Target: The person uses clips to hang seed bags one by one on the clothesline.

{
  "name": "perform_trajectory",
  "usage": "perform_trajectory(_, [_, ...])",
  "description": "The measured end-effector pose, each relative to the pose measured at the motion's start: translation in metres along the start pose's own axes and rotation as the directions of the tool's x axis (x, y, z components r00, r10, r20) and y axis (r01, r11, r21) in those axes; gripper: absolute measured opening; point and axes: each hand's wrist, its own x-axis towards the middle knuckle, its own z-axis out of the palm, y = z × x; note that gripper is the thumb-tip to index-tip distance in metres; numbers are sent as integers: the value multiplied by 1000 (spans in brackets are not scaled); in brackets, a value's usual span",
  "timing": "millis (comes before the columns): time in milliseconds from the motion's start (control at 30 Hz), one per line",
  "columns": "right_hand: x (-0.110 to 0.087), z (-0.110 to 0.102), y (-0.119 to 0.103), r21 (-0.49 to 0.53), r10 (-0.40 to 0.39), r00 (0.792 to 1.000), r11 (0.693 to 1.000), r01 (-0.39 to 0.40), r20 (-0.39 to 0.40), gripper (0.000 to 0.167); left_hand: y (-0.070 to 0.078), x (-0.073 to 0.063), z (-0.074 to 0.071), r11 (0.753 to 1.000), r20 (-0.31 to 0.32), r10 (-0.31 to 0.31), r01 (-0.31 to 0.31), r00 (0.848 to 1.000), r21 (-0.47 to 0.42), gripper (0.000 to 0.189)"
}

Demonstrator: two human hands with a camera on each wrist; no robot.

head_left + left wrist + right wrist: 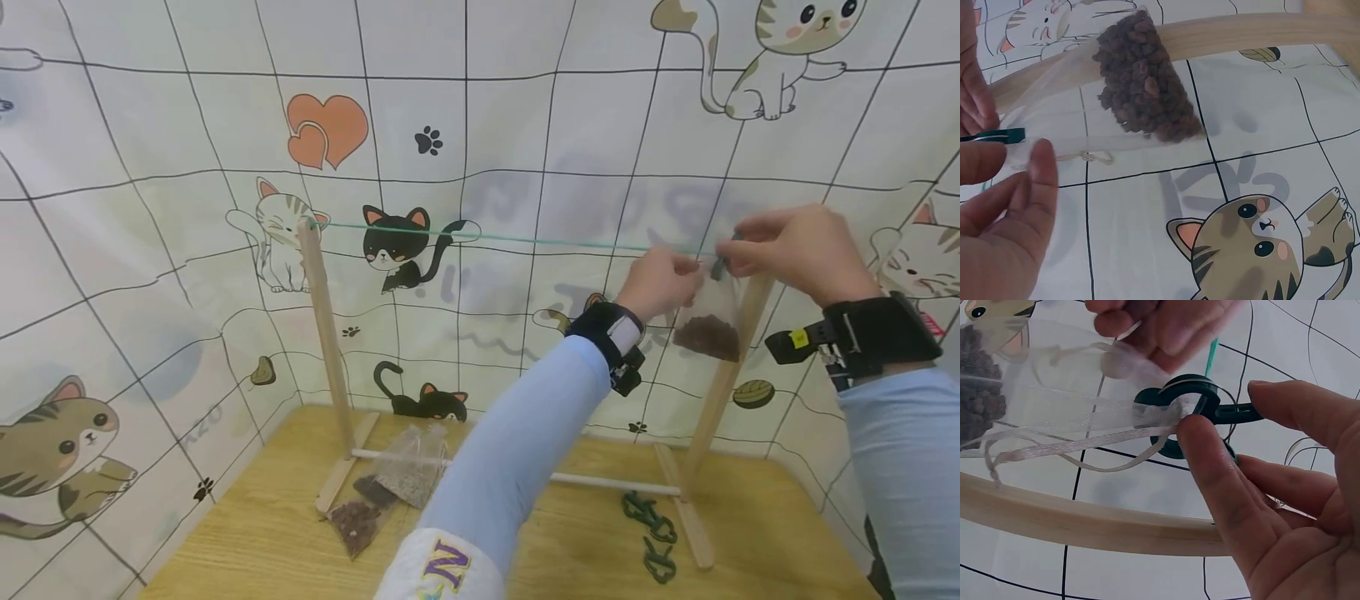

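Nearest the camera, a pale blue sleeve point(525, 433) slants up to the left hand point(660, 283), which is at the top of a see-through bag point(707, 337) of dark bits. The bag hangs beneath a green cord point(480, 237), near its right end and in front of a wooden post point(712, 408). The right hand point(798, 250) pinches a green clip point(1210, 397), thumb on one side and fingers on the other. The left thumb and forefinger stand apart beside the film; whether the other fingers pinch it, I cannot tell. The bag's gathered neck reaches into the ring of the clip, and the cord meets the clip too, but I cannot tell whether the cord lies within its bite. A good hold would probably mean supporting the bag's weight with the left hand, seating neck and cord together deep in the clip, and easing the handles off slowly so that the film does not slip. The loose pale string point(1060, 449) is best kept out of the bite. Below, spare clips point(660, 560) lie on the table point(585, 558), and more filled bags point(408, 475) lie near its left side.
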Motion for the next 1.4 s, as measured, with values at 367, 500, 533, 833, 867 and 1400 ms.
perform_trajectory(367, [-13, 1, 3, -79, -86, 995, 993, 90, 59, 63, -41, -41, -37, 988, 165, 133, -145, 977, 62, 46])
perform_trajectory(500, [-24, 4, 3, -102, -121, 992, 987, 125, 45, 58, -65, -62, -56, 978, 174, 161, -181, 972, 104, 48])
perform_trajectory(533, [-28, 5, 2, -111, -128, 991, 985, 131, 33, 56, -71, -68, -61, 976, 173, 167, -187, 971, 110, 48])
perform_trajectory(833, [-78, 30, -13, -226, -386, 833, 920, 319, -397, 30, -113, -119, -103, 931, 91, 251, -266, 964, 251, 44])
perform_trajectory(867, [-83, 37, -12, -240, -413, 793, 910, 338, -449, 30, -118, -125, -106, 922, 76, 271, -281, 960, 267, 45])
perform_trajectory(1400, [-157, 191, 17, -22, -341, 740, 914, 405, -579, 54, -188, -201, -91, 732, -143, 500, -329, 854, 596, 49])
